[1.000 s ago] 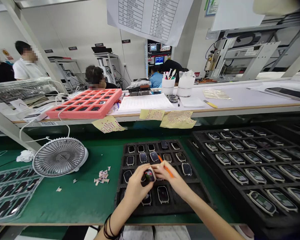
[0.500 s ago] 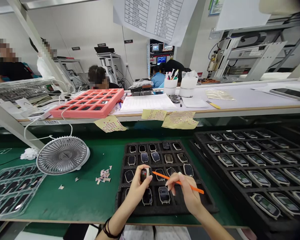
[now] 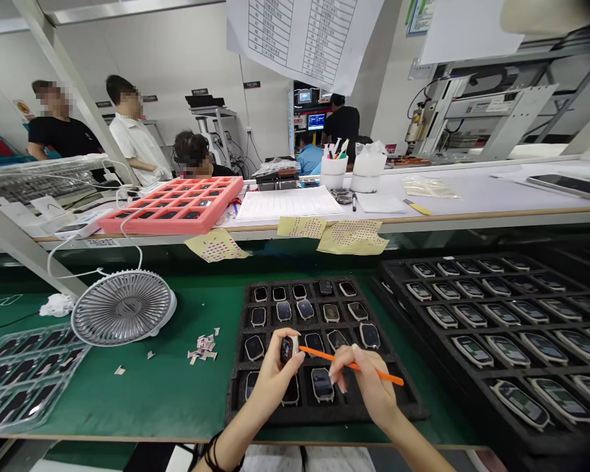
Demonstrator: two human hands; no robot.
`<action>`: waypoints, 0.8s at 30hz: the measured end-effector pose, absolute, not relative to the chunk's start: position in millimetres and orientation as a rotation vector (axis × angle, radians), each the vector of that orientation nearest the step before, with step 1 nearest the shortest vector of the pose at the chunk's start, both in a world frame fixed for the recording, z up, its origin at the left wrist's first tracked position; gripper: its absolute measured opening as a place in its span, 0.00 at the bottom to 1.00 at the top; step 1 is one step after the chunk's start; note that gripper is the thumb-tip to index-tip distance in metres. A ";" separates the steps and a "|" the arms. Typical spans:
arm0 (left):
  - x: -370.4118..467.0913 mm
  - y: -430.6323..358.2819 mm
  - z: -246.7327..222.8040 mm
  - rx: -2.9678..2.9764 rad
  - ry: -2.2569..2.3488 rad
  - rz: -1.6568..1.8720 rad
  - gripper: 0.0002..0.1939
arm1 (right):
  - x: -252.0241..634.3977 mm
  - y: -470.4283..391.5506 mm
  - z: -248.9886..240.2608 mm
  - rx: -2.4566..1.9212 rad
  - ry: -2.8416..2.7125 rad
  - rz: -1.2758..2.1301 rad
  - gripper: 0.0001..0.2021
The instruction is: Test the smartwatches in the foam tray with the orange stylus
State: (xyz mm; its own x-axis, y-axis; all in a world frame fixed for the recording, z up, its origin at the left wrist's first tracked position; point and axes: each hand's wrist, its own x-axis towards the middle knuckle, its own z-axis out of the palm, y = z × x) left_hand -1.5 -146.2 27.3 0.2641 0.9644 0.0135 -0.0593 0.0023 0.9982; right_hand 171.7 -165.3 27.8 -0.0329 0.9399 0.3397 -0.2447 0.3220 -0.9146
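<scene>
My left hand [image 3: 278, 367] grips a smartwatch body [image 3: 288, 349] by its edges, tilted up over a black foam tray [image 3: 295, 416]. In my right hand [image 3: 366, 377] is a thin orange stick [image 3: 383, 376], pinched like a pen. The stick's tip meets or nearly meets the right side of the watch body. Several more watch bodies, such as one with a dark screen [image 3: 322, 384], sit in the tray's slots below and around my hands. My fingers and forearms hide part of the front row.
A second foam tray [image 3: 476, 383] full of watches lies at the right. Leftward are a pile of small pale pieces [image 3: 204, 347], a grey fan [image 3: 128, 307] and a clear plastic tray [image 3: 29, 380]. A shelf edge [image 3: 423, 223] crosses behind, bearing a pink foam tray [image 3: 172, 226]. Several people are beyond.
The watch body has turned in my left hand, now showing more of its dark face. Both hands have shifted slightly right. Behind the shelf, people have changed position.
</scene>
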 end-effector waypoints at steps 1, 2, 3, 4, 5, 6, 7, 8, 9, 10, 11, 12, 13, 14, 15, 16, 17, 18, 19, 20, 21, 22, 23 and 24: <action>-1.5 -146.2 27.7 1.293 0.963 1.047 0.18 | 172.0 -165.7 27.4 -0.744 -1.223 1.113 0.25; -1.6 -146.1 27.8 1.303 0.962 1.052 0.18 | 172.3 -166.0 27.0 -0.735 -1.217 1.115 0.25; -1.7 -146.0 27.6 1.312 0.965 1.055 0.17 | 172.4 -166.3 26.8 -0.723 -1.211 1.114 0.25; -1.8 -145.9 27.2 1.321 0.969 1.057 0.17 | 172.4 -166.4 26.6 -0.713 -1.208 1.111 0.25; -2.0 -145.8 26.7 1.330 0.974 1.058 0.17 | 172.3 -166.5 26.5 -0.706 -1.208 1.106 0.25; -2.2 -145.9 26.1 1.335 0.979 1.057 0.17 | 172.1 -166.5 26.5 -0.703 -1.210 1.102 0.25; -2.4 -146.0 25.7 1.337 0.982 1.055 0.17 | 171.9 -166.6 26.4 -0.703 -1.214 1.100 0.25; -2.6 -146.2 25.5 1.337 0.985 1.057 0.17 | 171.6 -166.6 26.3 -0.706 -1.219 1.101 0.25; -2.7 -146.6 25.7 1.339 0.988 1.059 0.17 | 171.3 -166.7 26.2 -0.711 -1.225 1.105 0.25; -2.8 -147.0 26.2 1.345 0.993 1.060 0.17 | 171.0 -166.9 25.9 -0.717 -1.229 1.109 0.25; -2.9 -147.5 27.0 1.353 1.000 1.059 0.17 | 170.7 -167.0 25.6 -0.723 -1.232 1.111 0.25; -2.9 -148.0 28.1 1.366 1.008 1.057 0.17 | 170.4 -167.2 25.1 -0.728 -1.230 1.110 0.25; -2.9 -148.5 29.2 1.380 1.015 1.055 0.17 | 170.3 -167.3 24.7 -0.729 -1.223 1.107 0.25; -2.9 -148.9 30.2 1.392 1.022 1.053 0.17 | 170.3 -167.4 24.3 -0.725 -1.212 1.101 0.25; -2.9 -149.1 31.2 1.399 1.027 1.053 0.17 | 170.4 -167.5 24.0 -0.716 -1.197 1.093 0.25; -2.9 -149.2 31.9 1.402 1.028 1.058 0.17 | 170.5 -167.7 23.9 -0.704 -1.183 1.086 0.25; -3.0 -149.2 32.4 1.403 1.028 1.064 0.17 | 170.7 -167.8 23.9 -0.693 -1.173 1.079 0.25; -3.0 -149.2 32.7 1.403 1.027 1.067 0.17 | 170.8 -168.0 24.0 -0.688 -1.167 1.072 0.25; -3.0 -149.1 32.8 1.403 1.026 1.069 0.17 | 170.8 -168.1 24.2 -0.688 -1.166 1.067 0.25; -2.9 -149.1 32.8 1.405 1.026 1.067 0.17 | 170.7 -168.2 24.4 -0.692 -1.167 1.064 0.26; -2.7 -149.1 32.7 1.408 1.026 1.065 0.17 | 170.4 -168.3 24.6 -0.695 -1.170 1.064 0.26; -2.6 -149.2 32.7 1.410 1.026 1.063 0.17 | 170.0 -168.3 24.8 -0.696 -1.172 1.064 0.26; -2.3 -149.3 32.6 1.412 1.025 1.062 0.17 | 169.6 -168.3 24.8 -0.691 -1.174 1.065 0.26; -2.1 -149.4 32.5 1.413 1.025 1.062 0.17 | 169.2 -168.3 24.7 -0.685 -1.175 1.067 0.26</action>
State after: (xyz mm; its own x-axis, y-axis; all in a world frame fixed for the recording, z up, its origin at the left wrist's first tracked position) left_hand -2.1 -149.4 32.5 0.2406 0.9676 0.0766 0.0419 -0.0892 0.9951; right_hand 169.2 -168.3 24.7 0.0244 0.9212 0.3883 -0.2978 0.3775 -0.8769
